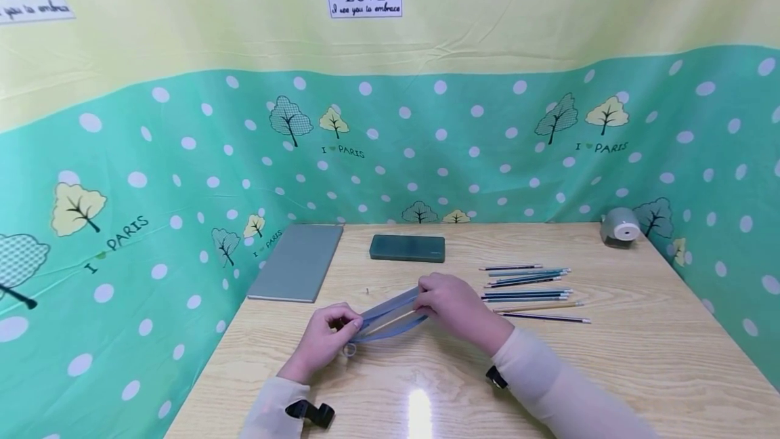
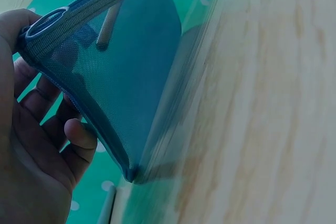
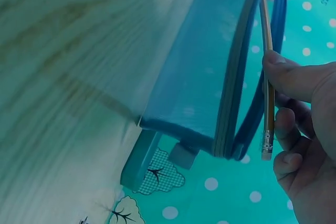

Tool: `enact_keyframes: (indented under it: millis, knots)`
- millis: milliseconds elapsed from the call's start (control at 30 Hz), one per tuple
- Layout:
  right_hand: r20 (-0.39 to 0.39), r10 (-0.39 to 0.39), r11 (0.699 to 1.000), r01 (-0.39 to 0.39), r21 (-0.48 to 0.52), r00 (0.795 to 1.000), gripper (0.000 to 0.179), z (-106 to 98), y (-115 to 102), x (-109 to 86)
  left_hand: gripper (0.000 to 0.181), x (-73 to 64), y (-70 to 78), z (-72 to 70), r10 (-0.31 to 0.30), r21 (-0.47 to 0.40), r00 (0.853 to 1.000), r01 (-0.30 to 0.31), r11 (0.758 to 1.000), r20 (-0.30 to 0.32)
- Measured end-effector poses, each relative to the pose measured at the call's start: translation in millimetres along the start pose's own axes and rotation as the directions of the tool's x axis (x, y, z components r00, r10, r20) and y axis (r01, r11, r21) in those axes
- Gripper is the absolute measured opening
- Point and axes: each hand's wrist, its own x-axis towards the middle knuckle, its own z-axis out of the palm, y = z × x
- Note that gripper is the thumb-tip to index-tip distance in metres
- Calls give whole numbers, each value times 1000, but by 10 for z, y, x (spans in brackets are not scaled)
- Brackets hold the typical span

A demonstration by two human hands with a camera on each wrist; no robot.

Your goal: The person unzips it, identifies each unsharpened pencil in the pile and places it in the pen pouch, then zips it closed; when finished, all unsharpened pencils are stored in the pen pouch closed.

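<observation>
A blue mesh zipper pouch (image 1: 390, 304) is held up over the table with its zipped mouth spread apart. My left hand (image 1: 326, 339) pinches one end of the pouch between thumb and fingers, beside the ring-shaped zipper pull (image 2: 46, 23). In my right hand (image 1: 453, 307) a yellowish pencil (image 3: 269, 103) is pinched between thumb and fingers, its eraser end sticking out past them. The pencil lies along the pouch's mouth, between the two zipper edges, in the right wrist view. Through the mesh in the left wrist view, a pencil end (image 2: 107, 30) shows inside the pouch.
Several pencils (image 1: 527, 295) lie in a loose row to the right. A dark green pencil case (image 1: 407, 248) sits behind the pouch, a grey notebook (image 1: 296, 263) at the back left. At the back right corner stands a pencil sharpener (image 1: 620, 227). Patterned cloth hangs behind the table.
</observation>
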Motion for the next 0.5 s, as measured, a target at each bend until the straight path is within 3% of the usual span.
enact_keyframes:
  millis: [300, 500]
  knots:
    - [-31, -57, 998, 56, -31, 998, 16, 82, -72, 12, 12, 5, -10, 14, 26, -25, 1000, -26, 999, 6]
    - [-35, -54, 998, 53, -37, 998, 16, 123, -91, -3, 12, 6, 13, 18, 24, -46, 1000, -24, 999, 5]
